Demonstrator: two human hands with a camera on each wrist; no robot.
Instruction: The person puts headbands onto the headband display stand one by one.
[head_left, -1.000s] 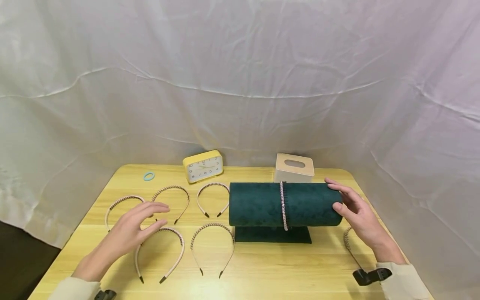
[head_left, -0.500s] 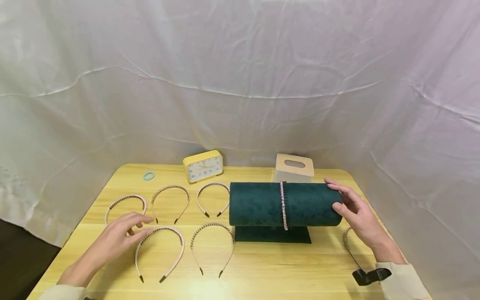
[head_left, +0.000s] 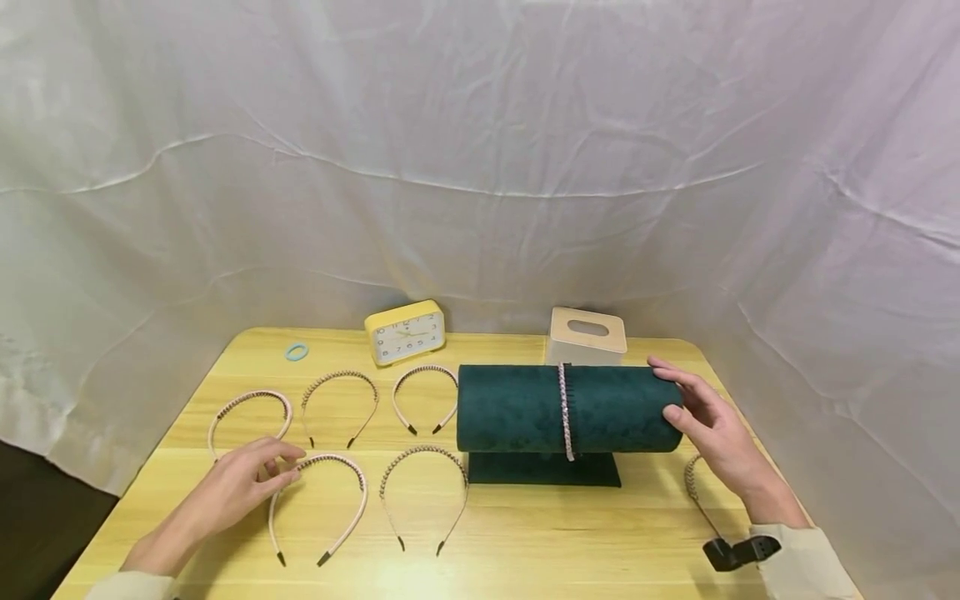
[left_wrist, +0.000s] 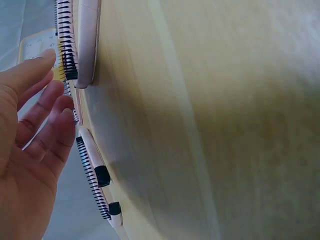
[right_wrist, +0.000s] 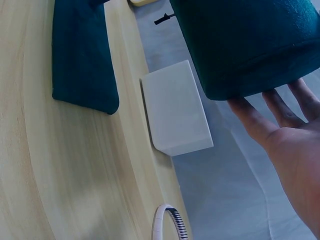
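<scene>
Fingers (left_wrist: 64, 132) of the left hand (head_left: 236, 483) are loosely bent and hold nothing, just beside the top of one front headband (head_left: 330, 457); whether they touch it I cannot tell; the fingers of the right hand (head_left: 716, 433), fairly straight, rest against the right end of one dark green display stand (head_left: 510, 408), a roll on a flat base; over the roll, near its middle, sits one braided headband (head_left: 564, 412); left of the stand, five headbands (head_left: 423, 449) lie on the table (head_left: 540, 542), two in front, counting the one by the left hand, and three behind; right of the stand lies at least one partly hidden headband (head_left: 692, 482); the right wrist view shows part of a headband on that side, and I cannot tell if it is the same one; toward the back stand one yellow clock (head_left: 408, 337) and one white box (head_left: 588, 342) with a pale lid; one light blue ring (head_left: 288, 352) lies near the back left corner; one black device (head_left: 738, 552) sits at the right sleeve.
</scene>
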